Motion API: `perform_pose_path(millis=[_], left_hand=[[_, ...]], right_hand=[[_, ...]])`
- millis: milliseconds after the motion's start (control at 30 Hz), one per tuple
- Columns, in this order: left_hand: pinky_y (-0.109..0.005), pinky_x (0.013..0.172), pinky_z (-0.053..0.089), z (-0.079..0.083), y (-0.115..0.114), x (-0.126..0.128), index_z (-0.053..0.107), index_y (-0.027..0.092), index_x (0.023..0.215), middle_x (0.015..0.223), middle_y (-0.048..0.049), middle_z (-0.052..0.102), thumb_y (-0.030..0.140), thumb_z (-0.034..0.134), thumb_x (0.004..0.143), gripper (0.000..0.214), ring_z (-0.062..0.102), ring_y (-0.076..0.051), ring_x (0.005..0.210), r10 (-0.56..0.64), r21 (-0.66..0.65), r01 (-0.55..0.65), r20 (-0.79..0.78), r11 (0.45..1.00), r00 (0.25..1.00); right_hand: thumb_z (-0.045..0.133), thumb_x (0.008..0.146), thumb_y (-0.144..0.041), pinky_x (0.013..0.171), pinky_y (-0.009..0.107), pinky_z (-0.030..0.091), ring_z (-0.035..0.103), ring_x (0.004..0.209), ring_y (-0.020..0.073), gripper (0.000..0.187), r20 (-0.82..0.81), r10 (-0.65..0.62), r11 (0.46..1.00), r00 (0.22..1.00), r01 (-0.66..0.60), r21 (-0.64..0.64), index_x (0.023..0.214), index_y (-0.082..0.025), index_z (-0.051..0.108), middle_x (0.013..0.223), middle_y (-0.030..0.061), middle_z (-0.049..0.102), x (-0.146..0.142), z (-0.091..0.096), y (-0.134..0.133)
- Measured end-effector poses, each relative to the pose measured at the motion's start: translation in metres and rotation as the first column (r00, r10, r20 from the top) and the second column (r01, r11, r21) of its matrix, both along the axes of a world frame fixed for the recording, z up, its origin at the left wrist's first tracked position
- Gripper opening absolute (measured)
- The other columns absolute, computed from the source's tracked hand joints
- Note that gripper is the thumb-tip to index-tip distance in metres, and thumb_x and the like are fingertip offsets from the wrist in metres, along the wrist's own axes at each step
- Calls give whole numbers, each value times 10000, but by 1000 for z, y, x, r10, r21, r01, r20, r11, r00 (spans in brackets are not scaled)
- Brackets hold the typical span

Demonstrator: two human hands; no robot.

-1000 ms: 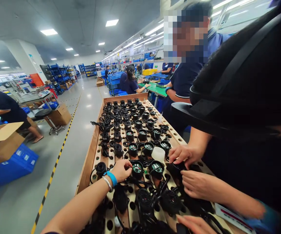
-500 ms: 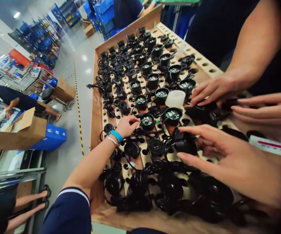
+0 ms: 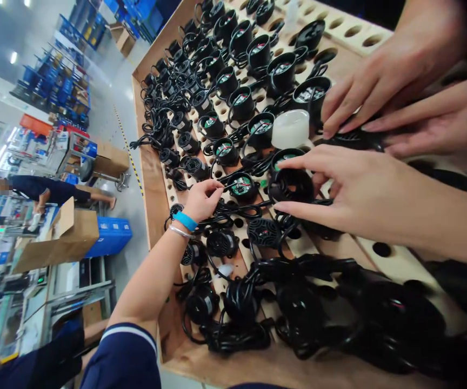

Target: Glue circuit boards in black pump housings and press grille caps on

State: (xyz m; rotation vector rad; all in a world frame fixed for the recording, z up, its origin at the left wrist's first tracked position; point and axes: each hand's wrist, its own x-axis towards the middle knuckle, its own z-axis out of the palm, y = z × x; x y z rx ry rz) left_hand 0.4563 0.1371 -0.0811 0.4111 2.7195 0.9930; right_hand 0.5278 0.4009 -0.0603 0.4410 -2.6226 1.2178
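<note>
My left hand point(image 3: 203, 202), with a blue wristband, pinches a thin black cable point(image 3: 229, 185) at the rim of a round black housing point(image 3: 253, 189). Inside that housing a green circuit board point(image 3: 240, 185) with wires shows. My right hand point(image 3: 359, 189) holds a hollow black round cover point(image 3: 276, 186) between thumb and fingers, just right of that housing. Another open housing with a green board is partly hidden behind the cover. Slotted round caps, such as one black cap point(image 3: 264, 231), lie nearer to me among coiled cables.
A wooden tray point(image 3: 152, 186) with drilled strips bears several rows of black housings and cables. A translucent white cup point(image 3: 291, 128) stands among them. A co-worker's two hands point(image 3: 387, 81) handle a dark part at the right. Cardboard boxes and blue crates point(image 3: 107, 235) stand left.
My right hand has moved left with the black cover, closer to the housing at my left hand. My left hand keeps its pinch on the cable. The view has shifted closer.
</note>
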Motion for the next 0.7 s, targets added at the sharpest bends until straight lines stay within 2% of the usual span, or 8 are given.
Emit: perform_pose_path(millis=[100,200,300,400,533,700], left_hand=[[-198,545,398,-2,-1,-1,660,125,791,652,-4,621,158,576,804,91,503,-88,570,0,9,0,6,1000,1000],[-200,554,400,-2,-1,0,661,123,798,655,-5,618,155,578,802,90,503,-88,576,-5,12,5,4,1000,1000],[-199,553,389,-1,-1,1,662,125,787,640,3,601,146,578,798,87,483,-85,569,-12,3,12,-5,1000,1000],[-202,548,377,2,1,2,665,123,772,622,8,584,140,576,798,94,459,-85,558,-20,-9,20,-17,1000,1000],[-208,581,397,3,2,3,669,116,764,650,-4,604,113,562,796,111,475,-89,582,-31,-9,31,-26,999,999],[-208,591,399,1,2,2,672,118,762,623,9,589,94,556,790,122,466,-88,575,-36,1,36,-7,999,999]], right_hand=[[629,751,-537,611,335,461,514,602,144,530,45,17,1000,999,-17,17,1129,-167,662,898,55,611,-6,-6,-4],[657,729,-519,657,369,486,577,717,206,530,66,10,996,998,-17,93,1149,-195,650,963,67,621,-14,-10,-9],[671,739,-482,709,386,507,603,793,231,538,130,21,982,991,-45,182,1195,-200,623,1071,83,615,-24,-13,-16],[672,750,-440,769,395,516,617,878,247,550,146,49,957,988,-89,276,1240,-203,595,1149,87,594,-35,-16,-24],[617,794,-408,703,377,516,625,911,257,548,145,90,905,985,-141,402,1308,-232,545,1199,83,569,-46,-19,-34],[585,829,-377,710,355,501,615,925,231,535,187,138,864,973,-211,457,1346,-266,501,1210,67,552,-58,-19,-45]])
